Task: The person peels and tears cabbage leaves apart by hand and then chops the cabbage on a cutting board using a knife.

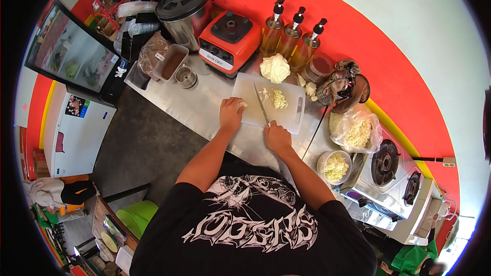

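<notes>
My right hand [277, 137] is wrapped round the handle of a kitchen knife [261, 100], whose long blade lies over the white cutting board [246, 83] and points away from me. On the board's left edge, my left hand [231, 114] is closed on a small pale piece of cabbage [242, 105], mostly hidden by the fingers. Shredded cabbage [279, 99] lies in a small heap right of the blade, with a few shreds on its left. Behind the board sits a cut head of cabbage [275, 68], and loose leaf pieces [310, 90] lie to its right.
A red blender base [229, 42] and three pump bottles [290, 36] line the wall. To the right are a bowl of shredded cabbage [335, 167], a plastic bag of shreds [358, 132] and a gas stove [376, 174]. A metal cup [186, 77] stands left.
</notes>
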The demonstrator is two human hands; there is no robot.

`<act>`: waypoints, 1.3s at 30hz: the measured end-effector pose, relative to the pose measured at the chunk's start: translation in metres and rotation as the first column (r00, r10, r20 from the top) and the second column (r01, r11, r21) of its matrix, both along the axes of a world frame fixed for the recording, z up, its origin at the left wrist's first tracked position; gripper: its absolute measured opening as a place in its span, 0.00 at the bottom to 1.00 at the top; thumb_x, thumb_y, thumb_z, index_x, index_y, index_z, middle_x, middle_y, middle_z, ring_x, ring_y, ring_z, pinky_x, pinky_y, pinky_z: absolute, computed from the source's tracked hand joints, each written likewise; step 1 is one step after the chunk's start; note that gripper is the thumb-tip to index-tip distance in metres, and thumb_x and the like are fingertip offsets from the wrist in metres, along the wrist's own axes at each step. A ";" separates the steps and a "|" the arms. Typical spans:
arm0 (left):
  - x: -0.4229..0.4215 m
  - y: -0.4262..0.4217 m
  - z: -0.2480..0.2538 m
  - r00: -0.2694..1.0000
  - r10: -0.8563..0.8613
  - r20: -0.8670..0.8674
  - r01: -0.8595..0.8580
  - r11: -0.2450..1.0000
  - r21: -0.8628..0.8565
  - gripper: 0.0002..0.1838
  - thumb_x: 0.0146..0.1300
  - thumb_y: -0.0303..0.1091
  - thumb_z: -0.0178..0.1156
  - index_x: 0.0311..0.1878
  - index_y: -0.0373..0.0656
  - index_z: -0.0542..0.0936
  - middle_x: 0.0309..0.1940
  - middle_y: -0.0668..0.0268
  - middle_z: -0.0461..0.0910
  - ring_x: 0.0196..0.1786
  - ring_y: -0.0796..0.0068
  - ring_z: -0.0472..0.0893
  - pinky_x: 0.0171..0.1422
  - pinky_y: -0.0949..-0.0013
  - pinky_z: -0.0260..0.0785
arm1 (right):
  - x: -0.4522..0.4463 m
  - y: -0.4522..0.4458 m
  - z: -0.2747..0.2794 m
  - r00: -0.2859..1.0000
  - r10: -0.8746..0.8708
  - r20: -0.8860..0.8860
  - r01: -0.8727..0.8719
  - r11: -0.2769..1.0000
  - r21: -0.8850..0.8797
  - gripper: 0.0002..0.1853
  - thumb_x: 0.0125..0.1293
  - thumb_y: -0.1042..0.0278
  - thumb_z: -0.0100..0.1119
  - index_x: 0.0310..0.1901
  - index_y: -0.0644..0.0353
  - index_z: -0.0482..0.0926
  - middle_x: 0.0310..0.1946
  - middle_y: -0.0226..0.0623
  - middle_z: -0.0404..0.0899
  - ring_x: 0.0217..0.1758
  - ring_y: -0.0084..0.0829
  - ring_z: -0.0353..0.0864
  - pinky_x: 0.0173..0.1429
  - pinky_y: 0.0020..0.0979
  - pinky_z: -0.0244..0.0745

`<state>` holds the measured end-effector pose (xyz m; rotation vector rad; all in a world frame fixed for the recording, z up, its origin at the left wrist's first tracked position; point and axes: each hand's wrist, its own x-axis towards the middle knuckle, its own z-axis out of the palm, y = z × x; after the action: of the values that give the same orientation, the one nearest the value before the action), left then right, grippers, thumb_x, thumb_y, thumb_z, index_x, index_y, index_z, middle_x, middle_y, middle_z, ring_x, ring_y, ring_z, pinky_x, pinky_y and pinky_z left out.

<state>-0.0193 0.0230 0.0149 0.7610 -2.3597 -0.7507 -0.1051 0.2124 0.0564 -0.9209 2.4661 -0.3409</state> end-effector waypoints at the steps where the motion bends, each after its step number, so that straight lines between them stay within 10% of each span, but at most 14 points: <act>1: -0.002 0.001 0.001 1.000 -0.001 -0.001 0.001 1.000 0.001 0.10 0.56 0.29 0.71 0.42 0.44 0.86 0.45 0.62 0.84 0.51 0.55 0.78 0.57 0.57 0.72 | -0.001 0.000 0.001 1.000 0.028 -0.009 -0.028 1.000 -0.012 0.23 0.78 0.50 0.43 0.49 0.67 0.74 0.35 0.60 0.84 0.39 0.60 0.86 0.47 0.55 0.80; 10: -0.011 0.003 0.001 0.996 -0.001 0.094 -0.018 0.981 0.192 0.05 0.59 0.32 0.68 0.35 0.42 0.88 0.34 0.60 0.83 0.43 0.57 0.82 0.48 0.58 0.74 | 0.018 -0.012 0.005 0.992 0.118 -0.041 -0.118 0.993 -0.004 0.22 0.78 0.51 0.44 0.48 0.66 0.74 0.33 0.58 0.85 0.37 0.58 0.87 0.47 0.54 0.81; 22: 0.004 0.007 0.005 0.993 -0.030 0.117 0.045 0.991 -0.129 0.05 0.57 0.31 0.69 0.38 0.48 0.88 0.41 0.69 0.82 0.50 0.60 0.78 0.55 0.58 0.75 | 0.005 -0.035 0.029 0.988 0.156 0.021 -0.156 0.988 0.018 0.19 0.78 0.56 0.44 0.49 0.68 0.74 0.40 0.57 0.85 0.46 0.54 0.87 0.53 0.51 0.81; 39: -0.004 0.008 -0.005 0.996 -0.007 0.088 -0.001 0.996 0.093 0.02 0.61 0.28 0.66 0.35 0.45 0.87 0.40 0.66 0.82 0.47 0.57 0.80 0.52 0.56 0.76 | 0.018 -0.033 0.027 0.990 0.133 0.038 -0.134 0.991 0.018 0.19 0.78 0.56 0.45 0.49 0.67 0.74 0.40 0.56 0.86 0.44 0.55 0.87 0.53 0.51 0.81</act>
<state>-0.0233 0.0308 0.0099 0.8462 -2.4190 -0.8499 -0.0871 0.1797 0.0832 -1.0554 2.3561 -0.2836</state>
